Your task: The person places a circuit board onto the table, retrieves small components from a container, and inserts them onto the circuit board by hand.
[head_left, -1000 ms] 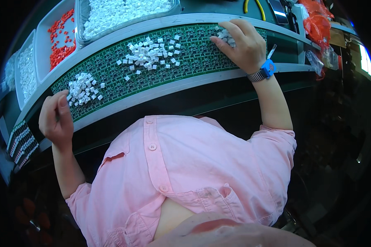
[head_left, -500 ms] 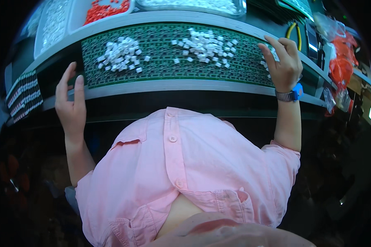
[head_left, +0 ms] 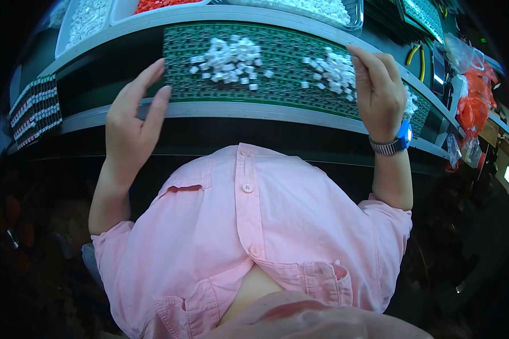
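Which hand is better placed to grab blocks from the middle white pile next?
Probably the right hand: it is right beside the middle pile. The left hand is at the left end of the green board, with the left pile in between.

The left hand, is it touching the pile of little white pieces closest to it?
Apart. The head view shows it: a strip of the green board lies bare between the left hand and that white pile.
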A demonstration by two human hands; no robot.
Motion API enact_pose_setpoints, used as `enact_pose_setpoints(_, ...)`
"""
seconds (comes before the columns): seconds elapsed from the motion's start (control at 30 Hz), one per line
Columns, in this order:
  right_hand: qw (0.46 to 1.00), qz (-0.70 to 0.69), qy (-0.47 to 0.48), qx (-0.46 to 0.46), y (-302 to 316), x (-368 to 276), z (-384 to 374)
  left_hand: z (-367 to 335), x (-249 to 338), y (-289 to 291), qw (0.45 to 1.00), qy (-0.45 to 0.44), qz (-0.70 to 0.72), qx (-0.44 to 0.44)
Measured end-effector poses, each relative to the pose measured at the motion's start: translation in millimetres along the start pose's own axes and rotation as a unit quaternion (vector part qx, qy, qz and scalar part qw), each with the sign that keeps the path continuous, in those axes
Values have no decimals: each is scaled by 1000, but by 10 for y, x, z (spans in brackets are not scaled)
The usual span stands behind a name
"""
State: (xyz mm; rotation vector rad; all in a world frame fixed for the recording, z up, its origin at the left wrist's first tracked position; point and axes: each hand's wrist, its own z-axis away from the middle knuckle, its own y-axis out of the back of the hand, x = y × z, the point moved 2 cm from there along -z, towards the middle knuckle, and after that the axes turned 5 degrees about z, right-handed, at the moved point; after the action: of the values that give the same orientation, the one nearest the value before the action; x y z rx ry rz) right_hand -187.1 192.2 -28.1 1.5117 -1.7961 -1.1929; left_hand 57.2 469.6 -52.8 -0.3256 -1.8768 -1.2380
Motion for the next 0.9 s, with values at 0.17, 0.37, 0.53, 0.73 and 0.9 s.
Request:
enact_pose_setpoints(0.17,999,-33,-2,-13,-105,-130,-31,-194,280,-263,992,-57,-1,-112)
enact_pose_setpoints(0.37,996,-17,-18,-89,-161,-176,-115,-346,465,-524,976,-172,-29,-130)
enact_pose_setpoints(0.53,995,-18,-2,-98,-194,-241,-154,-595,528,-669,954,-266,-111,-86)
enact_pose_setpoints(0.73,988,-92,-54,-110,-182,-228,-178,-667,617,-1033,902,-372,-129,-179)
enact_pose_setpoints(0.9,980,-152,-100,-78,-207,-175,-140,-529,468,-898,898,-364,-156,-192)
